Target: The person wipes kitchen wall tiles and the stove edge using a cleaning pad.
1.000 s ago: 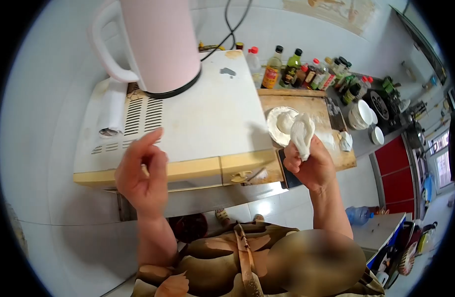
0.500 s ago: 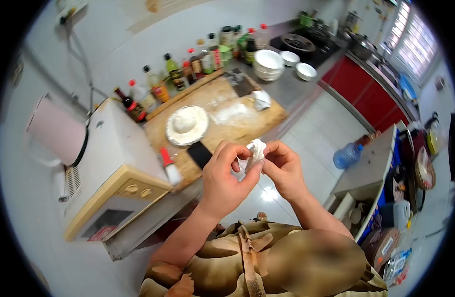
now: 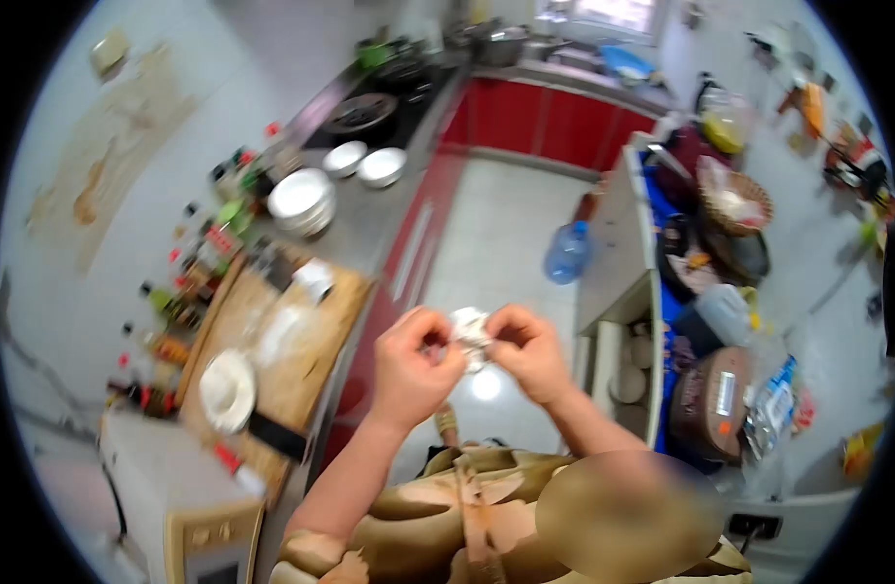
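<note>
Between my hands, over the floor, is a crumpled white wad (image 3: 470,329); I cannot make out if it is paper or thin plastic. My left hand (image 3: 415,365) pinches its left side with thumb and bent fingers. My right hand (image 3: 530,355) grips the right side the same way, close to the left hand. Both hands are in the air, apart from the counter. To their left lies a wooden board (image 3: 316,341) with white powder (image 3: 283,331) on it. A round dish (image 3: 227,391) with a white mound, probably dough or flour, sits at the board's near left.
A dark flat rectangular thing (image 3: 277,436) and a red-handled tool (image 3: 238,468) lie near the dish. Stacked white bowls (image 3: 303,200) stand beyond the board, bottles (image 3: 170,307) along the wall. A blue bottle (image 3: 568,253) stands on the floor beside the loaded cabinet (image 3: 613,263) at right.
The view has turned right, so board and bowls now appear further left. My hands stay together on the white wad, which looks more spread out between the fingers.
</note>
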Motion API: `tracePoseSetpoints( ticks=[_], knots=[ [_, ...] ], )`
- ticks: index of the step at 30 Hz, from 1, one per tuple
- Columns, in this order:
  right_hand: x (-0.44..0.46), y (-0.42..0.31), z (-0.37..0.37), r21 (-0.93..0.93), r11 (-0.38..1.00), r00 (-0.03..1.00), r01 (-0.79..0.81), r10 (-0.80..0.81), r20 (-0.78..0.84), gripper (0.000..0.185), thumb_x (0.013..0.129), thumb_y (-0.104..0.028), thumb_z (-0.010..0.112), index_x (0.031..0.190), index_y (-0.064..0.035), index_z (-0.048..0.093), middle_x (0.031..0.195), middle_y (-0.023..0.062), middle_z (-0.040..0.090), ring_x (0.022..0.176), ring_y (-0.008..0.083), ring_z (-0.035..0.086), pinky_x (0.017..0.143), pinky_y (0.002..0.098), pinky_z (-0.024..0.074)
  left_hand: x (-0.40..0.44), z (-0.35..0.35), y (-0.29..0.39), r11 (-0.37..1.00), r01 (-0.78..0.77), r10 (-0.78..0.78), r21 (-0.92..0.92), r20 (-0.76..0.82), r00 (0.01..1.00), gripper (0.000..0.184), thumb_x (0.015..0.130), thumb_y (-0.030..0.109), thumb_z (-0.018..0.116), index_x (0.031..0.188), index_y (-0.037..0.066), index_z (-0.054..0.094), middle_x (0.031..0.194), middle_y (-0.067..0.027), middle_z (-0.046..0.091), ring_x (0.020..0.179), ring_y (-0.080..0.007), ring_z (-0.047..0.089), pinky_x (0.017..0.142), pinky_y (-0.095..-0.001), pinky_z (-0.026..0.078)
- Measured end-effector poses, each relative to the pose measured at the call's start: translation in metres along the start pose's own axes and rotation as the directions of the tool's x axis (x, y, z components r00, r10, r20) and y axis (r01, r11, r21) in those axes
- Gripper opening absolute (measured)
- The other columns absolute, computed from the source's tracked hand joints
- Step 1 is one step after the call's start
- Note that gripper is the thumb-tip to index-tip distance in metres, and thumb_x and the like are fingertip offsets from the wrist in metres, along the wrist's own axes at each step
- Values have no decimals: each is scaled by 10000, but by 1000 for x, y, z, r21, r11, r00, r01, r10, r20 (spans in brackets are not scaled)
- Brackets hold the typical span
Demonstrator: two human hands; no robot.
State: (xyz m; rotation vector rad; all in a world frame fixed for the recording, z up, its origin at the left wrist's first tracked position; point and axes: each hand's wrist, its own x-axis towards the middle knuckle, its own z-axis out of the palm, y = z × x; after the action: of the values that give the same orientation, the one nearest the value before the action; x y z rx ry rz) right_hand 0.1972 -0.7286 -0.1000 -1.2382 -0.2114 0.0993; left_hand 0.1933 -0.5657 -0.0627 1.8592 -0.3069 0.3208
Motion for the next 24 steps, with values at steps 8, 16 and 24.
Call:
tracePoseSetpoints(
  ticks=[8, 16, 24],
  knots=[
    [58, -6, -11, -115, 989, 996, 90, -89, 9, 156, 808, -17, 563, 962, -29, 552, 930, -1, 584, 810, 61, 545, 691, 226, 459, 68, 1, -32, 988, -12, 22, -151, 62, 998, 89, 689, -20, 616, 691, 8, 531, 657, -11, 504, 524, -52, 421, 487, -209, 358],
    [117, 3, 3, 92, 974, 957, -209, 185, 222, 311, 818, -123, 603, 1119, -70, 543, 902, -14, 595, 760, 64, 540, 594, 210, 410, 108, -21, -62, 993, 27, -18, -116, 75, 997, 108, 709, -9, 627, 715, 6, 520, 684, -10, 479, 554, -52, 419, 492, -208, 351],
    [170, 9, -15, 76, 993, 972, -89, 71, 223, 120, 784, -104, 610, 893, -68, 572, 790, -16, 577, 695, 53, 522, 566, 206, 414, 150, -12, -71, 994, -110, 110, 19, -6, 994, 98, 723, -43, 560, 709, 22, 488, 697, 28, 426, 579, -31, 382, 498, -187, 296]
  ],
)
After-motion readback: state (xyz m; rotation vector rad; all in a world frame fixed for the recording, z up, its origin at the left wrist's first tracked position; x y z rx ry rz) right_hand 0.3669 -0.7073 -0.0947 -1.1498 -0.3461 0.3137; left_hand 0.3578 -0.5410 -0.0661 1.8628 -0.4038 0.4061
